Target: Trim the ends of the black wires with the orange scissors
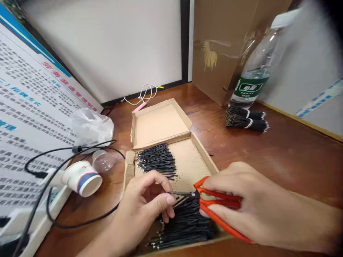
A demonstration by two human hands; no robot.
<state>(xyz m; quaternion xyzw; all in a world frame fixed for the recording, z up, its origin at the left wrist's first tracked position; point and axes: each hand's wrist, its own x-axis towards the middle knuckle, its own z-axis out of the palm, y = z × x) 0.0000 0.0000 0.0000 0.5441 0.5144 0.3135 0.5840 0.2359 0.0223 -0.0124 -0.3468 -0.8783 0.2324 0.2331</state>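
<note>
My right hand (241, 203) grips small scissors (195, 194) by their orange-red handles, and the dark blades point left. At the blade tips, my left hand (150, 203) has its thumb and forefinger closed in a pinch. Whatever is between those fingertips is too small and hidden to make out. Both hands are above an open cardboard box (205, 153). Under them, a heap of short black wires (187, 223) lies in the box's near part. Another pile of black wires (157, 159) with silvery ends lies at its far left.
Two tied bundles of black wires (246, 119) lie by a water bottle (250, 82) at right. Left stand a tipped paper cup (81, 178), a clear plastic cup (102, 161), a plastic bag (92, 126) and a black cable (85, 225). A white cord (146, 94) lies behind the box.
</note>
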